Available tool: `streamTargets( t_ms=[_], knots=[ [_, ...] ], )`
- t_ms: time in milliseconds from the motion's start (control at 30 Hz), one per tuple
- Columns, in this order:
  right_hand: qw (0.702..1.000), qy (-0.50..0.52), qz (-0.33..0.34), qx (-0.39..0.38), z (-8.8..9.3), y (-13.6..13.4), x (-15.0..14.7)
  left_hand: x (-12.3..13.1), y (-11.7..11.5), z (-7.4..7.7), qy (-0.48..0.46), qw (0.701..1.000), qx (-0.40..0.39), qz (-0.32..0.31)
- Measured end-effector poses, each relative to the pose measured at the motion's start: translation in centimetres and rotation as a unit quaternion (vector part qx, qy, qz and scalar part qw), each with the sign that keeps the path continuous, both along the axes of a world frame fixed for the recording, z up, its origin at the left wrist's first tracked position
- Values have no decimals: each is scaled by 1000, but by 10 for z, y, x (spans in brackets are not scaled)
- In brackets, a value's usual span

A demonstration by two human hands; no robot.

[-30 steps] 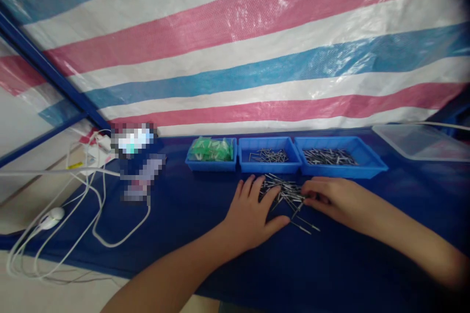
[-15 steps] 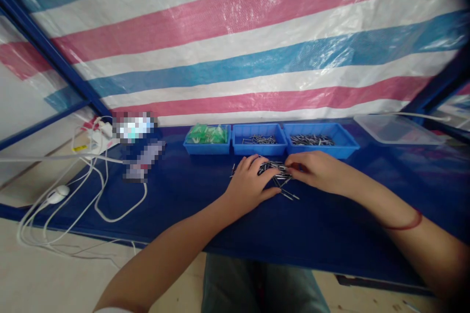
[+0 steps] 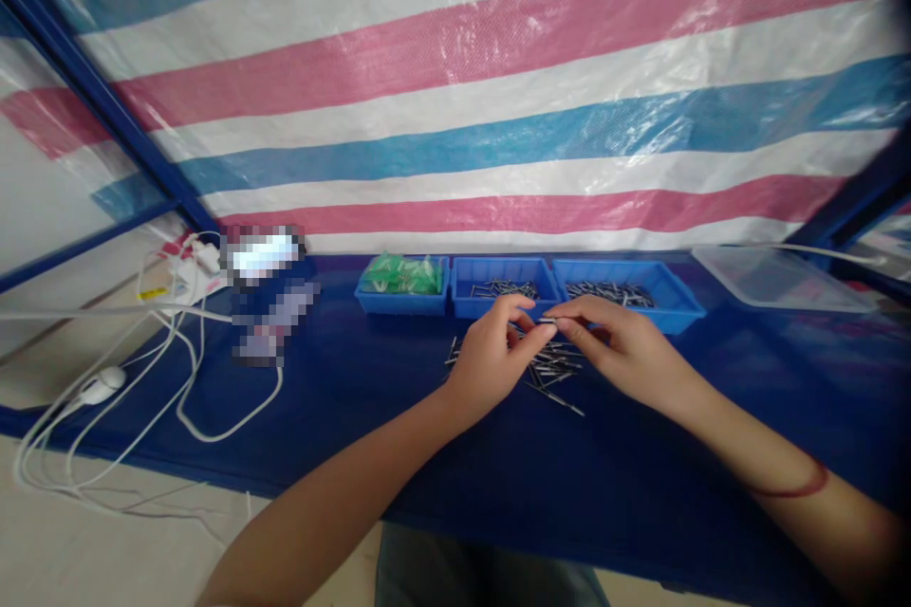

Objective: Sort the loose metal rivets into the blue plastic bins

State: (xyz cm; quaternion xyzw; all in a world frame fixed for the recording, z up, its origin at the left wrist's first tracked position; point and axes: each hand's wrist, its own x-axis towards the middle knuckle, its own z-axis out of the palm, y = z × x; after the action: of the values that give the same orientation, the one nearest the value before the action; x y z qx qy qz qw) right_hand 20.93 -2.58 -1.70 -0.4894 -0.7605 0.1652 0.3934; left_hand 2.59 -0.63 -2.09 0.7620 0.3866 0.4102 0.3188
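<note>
A loose pile of thin metal pins [image 3: 559, 362] lies on the blue table, partly hidden by my hands. My right hand [image 3: 616, 341] pinches a small metal pin [image 3: 548, 321] between thumb and fingertips, just above the pile. At the pin's other end is my left hand [image 3: 491, 346], its thumb near the pin and its fingers curved apart, over the pile's left part. Behind the hands stand a blue bin [image 3: 466, 305] with some pins and a wider blue bin [image 3: 676, 308] with more pins.
A third blue bin [image 3: 402, 303] at the left holds green packets [image 3: 402, 275]. A clear plastic lid [image 3: 779, 283] lies at the back right. White cables [image 3: 189, 379] and a power strip [image 3: 189, 280] are at the left. A striped sheet [image 3: 455, 142] hangs behind.
My hands have come together above the pile, and a pin is now visible between them. The left fingers have lifted off the pile. The view has shifted slightly.
</note>
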Motion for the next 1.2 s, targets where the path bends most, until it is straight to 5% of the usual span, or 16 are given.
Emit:
streamTargets(
  t_ms=[133,267,433,533,833,1200],
  knots=[
    [1000,6,28,13,4,-2,0,-2,-4,-2,-11,1000,-5,-15],
    [988,143,0,-55,4,-5,-8,-5,-11,1,-43,999,-12,6],
    [905,387,-15,-174,4,-12,-22,-5,-21,5,-60,997,-31,22],
    [880,435,-4,-191,4,-16,-26,-3,-26,6,-67,997,-26,10],
    [936,332,-7,-116,3,-16,-21,-3,-23,4,-80,994,-71,-28],
    [985,171,17,-10,10,-16,-18,-6,-20,10,-105,994,-23,18]
  ],
)
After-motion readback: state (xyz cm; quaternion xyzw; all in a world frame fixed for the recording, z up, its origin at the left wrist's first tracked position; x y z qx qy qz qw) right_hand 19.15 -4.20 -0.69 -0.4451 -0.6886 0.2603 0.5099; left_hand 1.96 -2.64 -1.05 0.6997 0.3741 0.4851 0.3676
